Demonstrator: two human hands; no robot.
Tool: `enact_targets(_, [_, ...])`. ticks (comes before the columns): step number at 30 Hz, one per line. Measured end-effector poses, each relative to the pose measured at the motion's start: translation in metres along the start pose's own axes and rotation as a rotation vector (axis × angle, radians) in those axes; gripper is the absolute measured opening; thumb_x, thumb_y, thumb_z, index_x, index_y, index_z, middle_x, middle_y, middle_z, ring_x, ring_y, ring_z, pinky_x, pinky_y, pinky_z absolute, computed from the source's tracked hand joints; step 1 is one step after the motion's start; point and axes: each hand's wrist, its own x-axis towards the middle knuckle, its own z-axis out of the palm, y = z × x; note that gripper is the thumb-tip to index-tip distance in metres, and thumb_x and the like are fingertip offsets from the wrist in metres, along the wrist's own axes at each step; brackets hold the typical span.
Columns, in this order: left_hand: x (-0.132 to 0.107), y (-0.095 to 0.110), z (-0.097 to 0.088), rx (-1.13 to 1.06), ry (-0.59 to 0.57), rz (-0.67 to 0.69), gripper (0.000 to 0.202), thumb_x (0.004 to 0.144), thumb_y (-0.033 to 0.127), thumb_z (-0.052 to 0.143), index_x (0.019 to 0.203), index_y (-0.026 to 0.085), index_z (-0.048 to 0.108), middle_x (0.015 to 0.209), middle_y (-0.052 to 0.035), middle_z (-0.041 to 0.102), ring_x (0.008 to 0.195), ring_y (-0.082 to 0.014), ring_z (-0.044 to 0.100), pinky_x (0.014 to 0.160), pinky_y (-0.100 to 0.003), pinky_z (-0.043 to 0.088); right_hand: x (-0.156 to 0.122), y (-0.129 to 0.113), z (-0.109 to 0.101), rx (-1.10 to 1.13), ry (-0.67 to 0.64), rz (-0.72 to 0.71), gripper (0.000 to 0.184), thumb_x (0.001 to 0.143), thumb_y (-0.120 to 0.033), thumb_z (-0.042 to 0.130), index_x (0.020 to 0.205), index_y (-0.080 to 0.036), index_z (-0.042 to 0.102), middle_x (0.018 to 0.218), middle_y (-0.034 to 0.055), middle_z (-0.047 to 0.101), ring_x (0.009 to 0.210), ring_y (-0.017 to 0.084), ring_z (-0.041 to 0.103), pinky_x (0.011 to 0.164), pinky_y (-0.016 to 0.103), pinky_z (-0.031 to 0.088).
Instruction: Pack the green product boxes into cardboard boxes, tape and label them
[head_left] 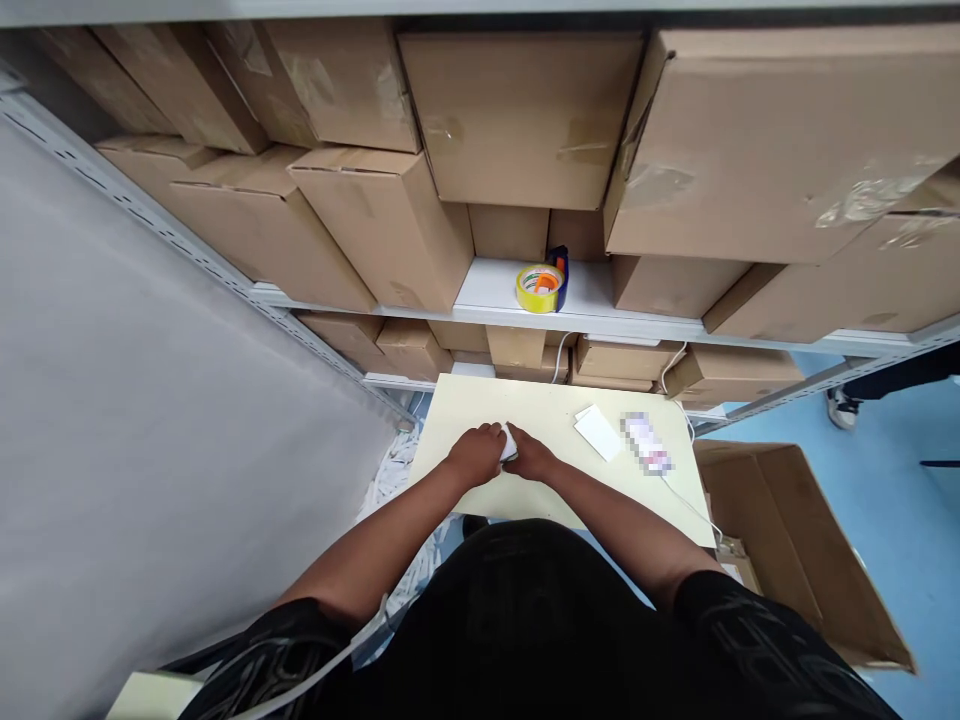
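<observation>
Over the left part of a pale yellow table, my two hands meet around a small white flat-sided item. My left hand is closed on its left side, knuckles up. From the right, my right hand grips the same item with bent fingers. Most of the item is hidden by the fingers, so I cannot tell its exact kind. To the right of my hands lie overlapping white cards on the tabletop. Beyond them is a blurred-out, phone-shaped object with a white cable running from it.
Shelves packed with cardboard boxes rise behind the table. A tape dispenser with yellow tape sits on the middle shelf. An open carton stands at right; white paper strips cover the floor at left. Another person's shoe shows far right.
</observation>
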Motion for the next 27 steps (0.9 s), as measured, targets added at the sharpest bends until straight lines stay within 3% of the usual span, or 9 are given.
enact_targets(6, [0.006,-0.005,0.0,0.092,-0.031,0.123,0.066,0.08,0.01,0.066,0.143,0.018,0.05,0.127,-0.0173,0.062,0.113,-0.0322,0.062,0.091,-0.041,0.052,-0.002,-0.003,0.005,-0.031,0.052,0.042,0.076,0.067,-0.037,0.087,0.134,-0.024,0.052,0.137,0.0092,0.06,0.118,0.029,0.064,0.096,0.04,0.05])
enact_targets(10, [0.001,-0.016,0.003,-0.034,0.01,0.174,0.056,0.085,0.014,0.062,0.14,0.024,0.052,0.134,-0.0124,0.06,0.114,-0.0289,0.063,0.094,-0.04,0.052,-0.009,0.0,0.013,-0.049,0.068,0.071,0.076,0.069,-0.041,0.086,0.134,-0.024,0.05,0.137,0.0093,0.058,0.117,0.028,0.064,0.095,0.038,0.05])
enact_targets(16, [0.0,-0.044,0.013,-0.198,0.391,-0.238,0.027,0.096,0.022,0.05,0.12,0.021,0.064,0.131,-0.013,0.058,0.124,-0.029,0.055,0.106,-0.042,0.047,-0.015,-0.007,0.028,-0.001,0.13,0.109,0.084,0.069,-0.038,0.084,0.143,-0.024,0.047,0.142,0.0108,0.054,0.114,0.026,0.062,0.094,0.036,0.051])
enact_targets(19, [0.0,-0.054,0.03,-0.378,0.325,-0.307,0.029,0.097,0.029,0.053,0.121,0.021,0.067,0.126,-0.0114,0.06,0.113,-0.0263,0.061,0.098,-0.039,0.052,-0.023,-0.014,0.036,0.099,0.164,0.095,0.086,0.072,-0.038,0.078,0.15,-0.023,0.044,0.144,0.0113,0.052,0.11,0.025,0.063,0.096,0.037,0.052])
enact_targets(23, [-0.007,-0.057,0.053,-0.641,0.164,-0.205,0.05,0.088,0.044,0.067,0.132,0.02,0.065,0.131,-0.0094,0.063,0.105,-0.023,0.067,0.095,-0.032,0.054,-0.026,-0.026,0.045,0.214,0.259,0.206,0.069,0.087,-0.045,0.059,0.152,-0.026,0.044,0.146,0.0098,0.055,0.108,0.024,0.066,0.089,0.036,0.055])
enact_targets(27, [-0.013,-0.052,0.06,-0.693,0.098,-0.115,0.07,0.076,0.035,0.076,0.142,0.021,0.057,0.139,-0.0115,0.06,0.115,-0.0265,0.066,0.098,-0.035,0.054,-0.016,-0.047,0.046,0.189,0.353,0.392,0.059,0.095,-0.057,0.048,0.142,-0.022,0.053,0.13,0.0101,0.068,0.11,0.025,0.067,0.086,0.036,0.055])
